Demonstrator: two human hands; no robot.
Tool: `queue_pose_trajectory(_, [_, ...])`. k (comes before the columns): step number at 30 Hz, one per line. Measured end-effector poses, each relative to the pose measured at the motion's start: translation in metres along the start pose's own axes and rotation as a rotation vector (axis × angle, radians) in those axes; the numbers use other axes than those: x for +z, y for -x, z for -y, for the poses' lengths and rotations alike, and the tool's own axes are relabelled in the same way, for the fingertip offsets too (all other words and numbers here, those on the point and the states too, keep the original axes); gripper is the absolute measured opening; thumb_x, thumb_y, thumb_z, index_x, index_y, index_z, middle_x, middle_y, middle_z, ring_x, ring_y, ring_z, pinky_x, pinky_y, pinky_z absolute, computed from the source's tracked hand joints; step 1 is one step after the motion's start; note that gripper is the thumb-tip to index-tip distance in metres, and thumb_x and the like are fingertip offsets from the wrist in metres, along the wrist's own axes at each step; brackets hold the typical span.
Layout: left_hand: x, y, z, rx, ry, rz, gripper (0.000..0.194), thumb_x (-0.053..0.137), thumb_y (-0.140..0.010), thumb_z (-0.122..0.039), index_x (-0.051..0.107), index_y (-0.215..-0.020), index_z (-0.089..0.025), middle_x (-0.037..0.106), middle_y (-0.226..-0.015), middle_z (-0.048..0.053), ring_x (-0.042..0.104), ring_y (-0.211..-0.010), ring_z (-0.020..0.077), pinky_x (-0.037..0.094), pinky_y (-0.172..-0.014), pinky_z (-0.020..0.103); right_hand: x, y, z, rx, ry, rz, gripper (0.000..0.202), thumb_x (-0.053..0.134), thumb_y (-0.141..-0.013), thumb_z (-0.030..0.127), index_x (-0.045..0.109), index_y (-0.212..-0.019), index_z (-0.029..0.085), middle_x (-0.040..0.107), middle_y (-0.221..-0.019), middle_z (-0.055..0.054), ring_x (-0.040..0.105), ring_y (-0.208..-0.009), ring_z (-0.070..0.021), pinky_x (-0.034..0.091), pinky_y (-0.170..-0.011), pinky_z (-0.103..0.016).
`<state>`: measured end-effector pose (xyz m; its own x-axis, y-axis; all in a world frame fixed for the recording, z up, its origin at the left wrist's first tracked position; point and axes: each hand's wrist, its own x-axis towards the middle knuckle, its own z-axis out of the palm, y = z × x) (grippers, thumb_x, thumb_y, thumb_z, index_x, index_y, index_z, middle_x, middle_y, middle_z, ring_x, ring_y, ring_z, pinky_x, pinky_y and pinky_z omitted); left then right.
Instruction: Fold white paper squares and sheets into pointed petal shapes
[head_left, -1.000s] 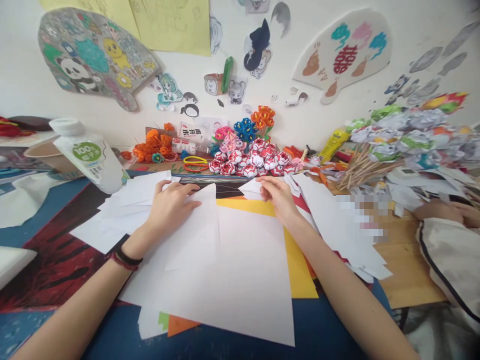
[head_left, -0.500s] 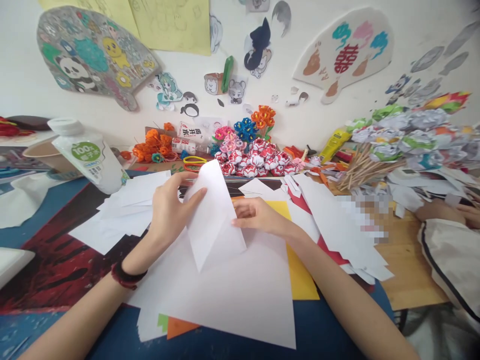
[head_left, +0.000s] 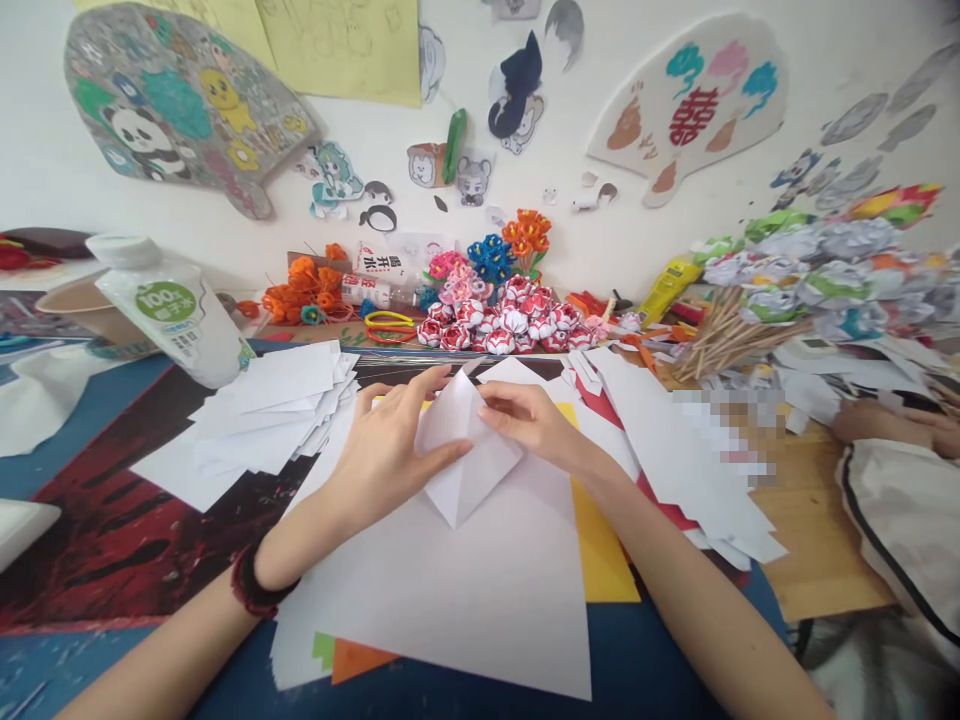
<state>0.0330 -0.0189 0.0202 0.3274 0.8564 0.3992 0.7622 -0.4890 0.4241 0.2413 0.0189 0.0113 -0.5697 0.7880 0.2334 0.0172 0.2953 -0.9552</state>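
Observation:
A small white paper with a crease down its middle is held between my two hands, its top corner pointing up and away. My left hand grips its left side, the thumb lying across the front near the crease. At the upper right edge, my right hand pinches the paper between thumb and fingers. Beneath it lies a large white sheet, over a yellow sheet and an orange one. A dark band circles my left wrist.
White paper stacks lie at left and right. A white bottle leans at left. Red-and-white paper flowers line the back. Paper flowers on sticks stand at right, near another person's sleeve.
The paper has turned and now shows a diamond shape with a central crease. My left hand has moved right; my right hand has shifted up slightly, nearer the top corner.

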Motion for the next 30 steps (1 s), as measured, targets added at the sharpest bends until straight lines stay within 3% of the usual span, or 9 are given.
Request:
queue_pose_trajectory(5, [0.005, -0.014, -0.002, -0.149, 0.308, -0.009, 0.034, 0.063, -0.081, -0.036, 0.058, -0.112, -0.024, 0.068, -0.11, 0.005, 0.065, -0.098, 0.024, 0.047, -0.086, 0.037, -0.005, -0.002, -0.001, -0.036, 0.049, -0.208, 0.032, 0.061, -0.086, 0.041, 0.068, -0.111, 0.023, 0.065, -0.103, -0.006, 0.058, -0.095, -0.0204, 0.046, -0.082, -0.03])
queue_pose_trajectory(10, [0.013, -0.037, 0.0, -0.374, 0.737, -0.028, 0.037, 0.066, -0.078, -0.043, 0.063, -0.105, -0.019, 0.071, -0.105, 0.007, 0.067, -0.092, 0.0253, 0.052, -0.068, 0.029, -0.022, -0.006, -0.007, -0.002, 0.057, -0.581, 0.048, 0.072, -0.076, 0.042, 0.061, -0.12, 0.028, 0.061, -0.102, -0.004, 0.057, -0.087, -0.0173, 0.048, -0.075, -0.028])
queue_pose_trajectory(12, [0.018, -0.043, 0.0, -0.447, 0.912, -0.021, 0.041, 0.067, -0.077, -0.046, 0.062, -0.105, -0.018, 0.072, -0.1, 0.007, 0.068, -0.083, 0.0243, 0.052, -0.061, 0.028, -0.027, -0.007, -0.013, 0.095, -0.028, -0.576, 0.052, 0.074, -0.072, 0.043, 0.06, -0.12, 0.026, 0.062, -0.103, -0.005, 0.058, -0.088, -0.0181, 0.049, -0.076, -0.029])
queue_pose_trajectory(15, [0.03, -0.045, 0.002, -0.499, 1.095, -0.009, 0.042, 0.068, -0.077, -0.046, 0.061, -0.106, -0.017, 0.072, -0.097, 0.008, 0.069, -0.078, 0.0226, 0.052, -0.061, 0.027, -0.029, -0.006, -0.021, 0.207, -0.178, -0.45, 0.038, 0.074, -0.073, 0.044, 0.068, -0.101, 0.019, 0.065, -0.096, -0.006, 0.06, -0.088, -0.0206, 0.049, -0.077, -0.032])
queue_pose_trajectory(19, [0.045, -0.039, 0.01, -0.512, 1.243, 0.009, 0.042, 0.073, -0.075, -0.041, 0.06, -0.108, -0.017, 0.072, -0.101, 0.008, 0.069, -0.082, 0.0218, 0.055, -0.07, 0.031, -0.024, -0.004, -0.025, 0.21, -0.195, -0.425, 0.027, 0.077, -0.07, 0.04, 0.069, -0.079, 0.016, 0.067, -0.083, -0.005, 0.062, -0.081, -0.0209, 0.048, -0.075, -0.032])
queue_pose_trajectory(30, [0.053, -0.033, 0.018, -0.516, 1.269, -0.048, 0.041, 0.077, -0.072, -0.033, 0.061, -0.106, -0.016, 0.07, -0.102, 0.008, 0.066, -0.087, 0.02, 0.053, -0.072, 0.027, -0.017, -0.002, -0.026, 0.184, -0.146, -0.451, 0.024, 0.073, -0.074, 0.038, 0.073, -0.084, 0.015, 0.07, -0.085, -0.006, 0.064, -0.082, -0.0215, 0.049, -0.074, -0.031])
